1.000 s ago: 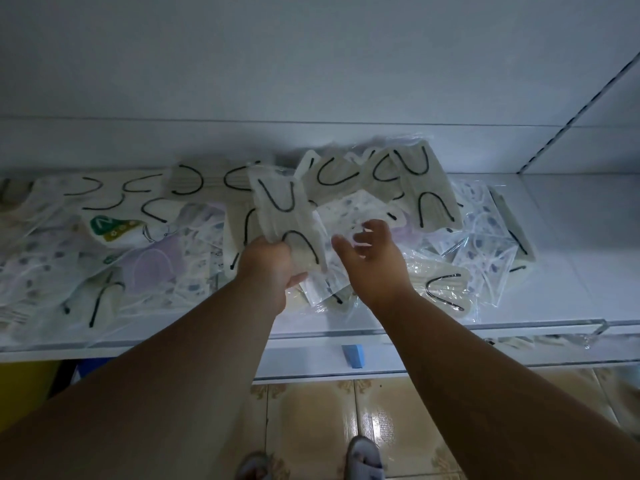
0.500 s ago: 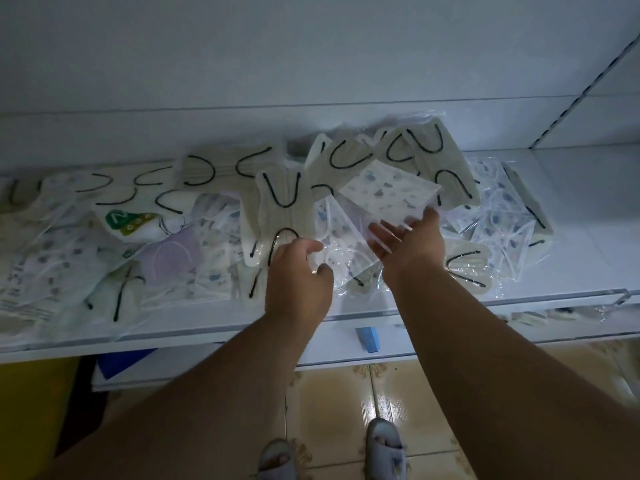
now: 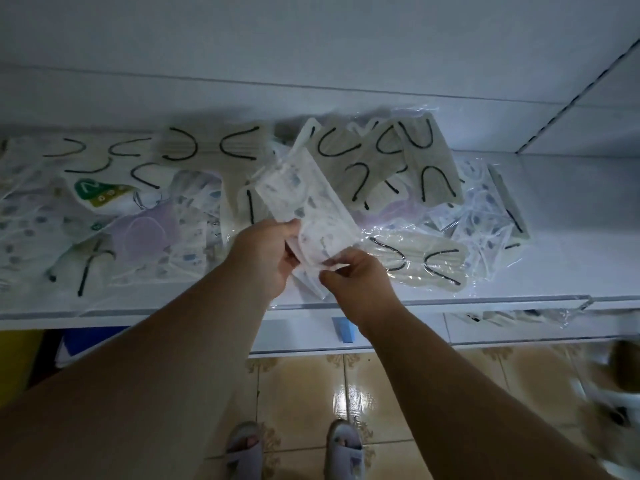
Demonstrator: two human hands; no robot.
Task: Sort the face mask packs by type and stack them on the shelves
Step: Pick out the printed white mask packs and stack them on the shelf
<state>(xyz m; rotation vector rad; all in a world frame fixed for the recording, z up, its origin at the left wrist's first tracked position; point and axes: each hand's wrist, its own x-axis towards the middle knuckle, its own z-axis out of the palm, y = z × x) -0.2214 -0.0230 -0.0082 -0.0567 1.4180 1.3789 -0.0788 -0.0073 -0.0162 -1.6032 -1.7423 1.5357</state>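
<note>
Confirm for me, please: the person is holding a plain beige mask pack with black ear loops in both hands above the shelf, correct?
Not quite: the head view shows the left hand and right hand holding a white patterned mask pack above the shelf, not a beige one.

**Counting what is here**

Two hands: the left hand [image 3: 266, 252] and the right hand [image 3: 356, 282]. Together they hold one printed mask pack [image 3: 308, 206] above the shelf [image 3: 568, 237]. One purple mask pack [image 3: 145, 233] and one green label pack [image 3: 100, 194] lie left of the held pack. The beige packs [image 3: 419, 161] with black loops are too piled up to count. Two slippers [image 3: 341, 448] stand below the shelf
</note>
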